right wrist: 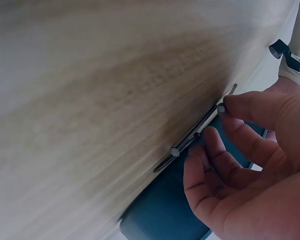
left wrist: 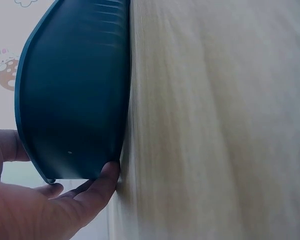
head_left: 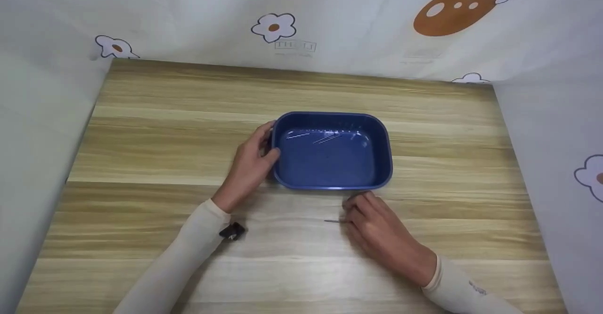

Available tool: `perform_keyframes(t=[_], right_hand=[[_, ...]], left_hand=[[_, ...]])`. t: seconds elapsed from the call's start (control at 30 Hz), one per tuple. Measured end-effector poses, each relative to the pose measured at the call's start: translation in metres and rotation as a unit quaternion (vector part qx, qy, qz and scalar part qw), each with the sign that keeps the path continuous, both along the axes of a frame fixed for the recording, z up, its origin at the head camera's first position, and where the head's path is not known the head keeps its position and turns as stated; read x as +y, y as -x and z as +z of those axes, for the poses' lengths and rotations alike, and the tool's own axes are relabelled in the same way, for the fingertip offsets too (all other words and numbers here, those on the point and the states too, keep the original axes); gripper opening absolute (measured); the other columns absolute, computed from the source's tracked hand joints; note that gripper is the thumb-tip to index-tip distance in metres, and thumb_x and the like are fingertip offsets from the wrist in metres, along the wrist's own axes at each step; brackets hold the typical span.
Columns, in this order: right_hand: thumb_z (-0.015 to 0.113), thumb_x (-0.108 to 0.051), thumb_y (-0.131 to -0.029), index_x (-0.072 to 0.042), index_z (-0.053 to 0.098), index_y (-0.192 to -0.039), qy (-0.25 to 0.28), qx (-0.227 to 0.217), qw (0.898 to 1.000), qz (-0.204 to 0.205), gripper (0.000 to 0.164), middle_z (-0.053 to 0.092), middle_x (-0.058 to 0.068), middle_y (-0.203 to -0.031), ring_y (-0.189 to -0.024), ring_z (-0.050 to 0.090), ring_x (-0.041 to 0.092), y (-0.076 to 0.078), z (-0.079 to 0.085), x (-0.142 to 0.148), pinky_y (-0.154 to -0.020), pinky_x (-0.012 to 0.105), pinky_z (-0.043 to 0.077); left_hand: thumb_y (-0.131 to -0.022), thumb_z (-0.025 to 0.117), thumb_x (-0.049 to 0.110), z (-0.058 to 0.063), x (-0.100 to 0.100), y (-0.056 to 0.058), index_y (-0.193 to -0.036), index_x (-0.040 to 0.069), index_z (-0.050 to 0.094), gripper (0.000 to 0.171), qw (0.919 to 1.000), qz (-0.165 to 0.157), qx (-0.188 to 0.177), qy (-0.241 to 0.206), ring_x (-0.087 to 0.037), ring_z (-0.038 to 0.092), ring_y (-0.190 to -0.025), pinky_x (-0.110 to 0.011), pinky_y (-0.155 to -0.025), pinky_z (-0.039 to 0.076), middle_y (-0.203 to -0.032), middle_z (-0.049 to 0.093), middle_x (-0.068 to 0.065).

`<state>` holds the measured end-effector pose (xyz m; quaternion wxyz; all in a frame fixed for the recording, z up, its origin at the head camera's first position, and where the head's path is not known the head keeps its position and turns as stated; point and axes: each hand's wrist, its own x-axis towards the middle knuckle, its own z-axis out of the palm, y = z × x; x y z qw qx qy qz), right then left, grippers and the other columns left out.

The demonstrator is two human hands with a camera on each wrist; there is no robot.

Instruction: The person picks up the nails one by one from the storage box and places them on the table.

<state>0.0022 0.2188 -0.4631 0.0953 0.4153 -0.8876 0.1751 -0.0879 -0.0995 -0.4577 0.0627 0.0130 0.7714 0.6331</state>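
A dark blue rectangular plastic tub [head_left: 330, 168] sits upright on the table. My left hand [head_left: 252, 163] holds its left end, thumb at the rim and fingers against the outer wall; the left wrist view shows fingertips low on the tub wall [left wrist: 75, 100]. In front of the tub, my right hand [head_left: 381, 229] pinches a metal nail [right wrist: 221, 107] between thumb and index finger, its round head showing. Below these fingers, other nails [right wrist: 175, 151] lie on the table along the tub's front side. One thin nail [head_left: 332, 221] juts out left of the right hand in the head view.
The wood-grain table [head_left: 188, 92] meets a pale printed sheet [head_left: 198, 17] at the back and sides. Thin bright lines [head_left: 326, 138] show inside the tub. A small black device [head_left: 232, 231] is at the left sleeve's cuff.
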Motion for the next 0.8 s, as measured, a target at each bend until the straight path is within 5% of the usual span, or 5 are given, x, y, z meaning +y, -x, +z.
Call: perform_keyframes(t=[0.4, 0.8], right_hand=[[0.080, -0.003, -0.090, -0.009, 0.080, -0.094, 0.004, 0.009, 1.000, 0.002, 0.008, 0.070, 0.006, -0.112, -0.108, 0.063, 0.026, -0.0013, -0.0006, -0.0010, -0.096, 0.039, 0.055], [0.082, -0.003, -0.092, -0.011, 0.078, -0.102, 0.068, -0.034, 0.997, -0.020, 0.013, 0.070, 0.007, -0.121, -0.120, 0.066, 0.025, -0.0075, 0.0080, 0.0057, -0.112, 0.031, 0.052]], left_hand=[[-0.103, 0.060, 0.002, -0.0003, 0.0005, 0.0000, -0.164, 0.006, 0.049, 0.062, 1.0000, 0.000, 0.007, 0.002, -0.029, 0.056, -0.147, -0.040, -0.123, 0.047, -0.156, 0.061, -0.018], [-0.102, 0.058, 0.001, -0.0019, -0.0001, 0.0008, -0.164, 0.005, 0.048, 0.063, 0.9999, -0.001, 0.005, -0.010, -0.026, 0.054, -0.149, -0.038, -0.125, 0.045, -0.156, 0.061, -0.017]])
